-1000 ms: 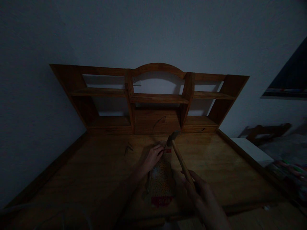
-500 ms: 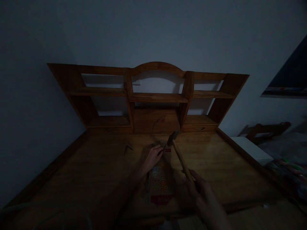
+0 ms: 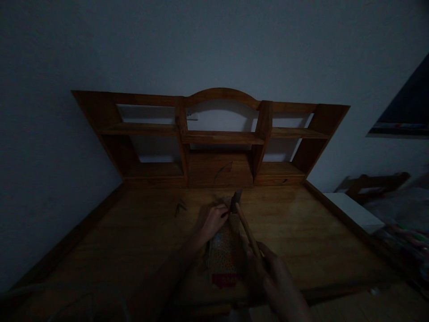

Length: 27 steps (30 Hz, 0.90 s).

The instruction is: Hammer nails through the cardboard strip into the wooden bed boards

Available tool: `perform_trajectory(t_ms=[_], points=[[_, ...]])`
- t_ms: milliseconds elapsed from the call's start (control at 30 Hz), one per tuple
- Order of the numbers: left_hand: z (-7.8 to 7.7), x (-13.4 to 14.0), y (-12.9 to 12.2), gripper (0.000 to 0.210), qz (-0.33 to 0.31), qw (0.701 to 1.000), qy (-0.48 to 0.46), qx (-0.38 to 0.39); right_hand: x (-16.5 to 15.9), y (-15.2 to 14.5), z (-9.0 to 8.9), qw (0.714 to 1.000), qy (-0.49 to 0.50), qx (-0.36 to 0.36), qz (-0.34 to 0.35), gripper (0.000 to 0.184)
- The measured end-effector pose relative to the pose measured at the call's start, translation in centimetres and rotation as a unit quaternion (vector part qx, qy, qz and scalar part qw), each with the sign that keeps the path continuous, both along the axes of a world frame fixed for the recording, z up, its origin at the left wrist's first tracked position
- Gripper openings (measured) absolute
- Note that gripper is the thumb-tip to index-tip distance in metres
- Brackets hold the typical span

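Observation:
My right hand is closed around the wooden handle of a hammer. The dark hammer head is down beside the fingertips of my left hand. Those fingers are pinched together at the far end of a long, flat, speckled piece. What they pinch is too dark and small to make out. A red band with lettering marks the near end of the speckled piece, which lies lengthwise on the wooden desk.
Several thin dark slivers lie on the desktop left of my left hand. A wooden shelf unit rises along the back against the wall. Off the right edge stand a white surface and a wooden chair back.
The hammer head has come down and slightly left, toward the left fingertips. My right hand has moved a little left with it; my left hand stays at nearly the same spot.

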<state>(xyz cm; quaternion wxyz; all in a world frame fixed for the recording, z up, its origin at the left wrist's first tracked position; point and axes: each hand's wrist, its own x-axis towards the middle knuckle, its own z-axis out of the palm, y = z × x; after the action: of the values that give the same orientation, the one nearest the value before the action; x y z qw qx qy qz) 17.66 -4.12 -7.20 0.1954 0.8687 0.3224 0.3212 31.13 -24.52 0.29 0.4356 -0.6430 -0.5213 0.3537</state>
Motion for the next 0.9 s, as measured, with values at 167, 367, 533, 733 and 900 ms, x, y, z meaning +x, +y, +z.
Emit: perform_trajectory(t_ms=[167,367,533,733,900], points=[[0.1,0.0,0.1,0.020,0.004,1.000,-0.003,-0.013,0.0,-0.2,1.4,1.000,-0.005,0.017,-0.020,0.044],[-0.1,0.1,0.2,0.020,-0.006,1.000,-0.020,-0.020,0.0,0.3,0.5,1.000,0.003,0.021,0.014,0.052],[-0.1,0.1,0.1,0.022,-0.013,0.999,-0.026,-0.016,-0.5,0.6,-0.5,1.000,0.002,0.022,-0.023,0.057],[0.1,-0.8,0.5,0.018,0.010,0.998,-0.052,-0.026,-0.2,-0.2,2.0,0.996,0.015,0.037,-0.082,0.045],[0.6,-1.4,0.4,0.041,-0.010,0.995,-0.091,-0.028,1.1,-0.9,2.5,0.991,0.017,0.009,-0.131,0.045]])
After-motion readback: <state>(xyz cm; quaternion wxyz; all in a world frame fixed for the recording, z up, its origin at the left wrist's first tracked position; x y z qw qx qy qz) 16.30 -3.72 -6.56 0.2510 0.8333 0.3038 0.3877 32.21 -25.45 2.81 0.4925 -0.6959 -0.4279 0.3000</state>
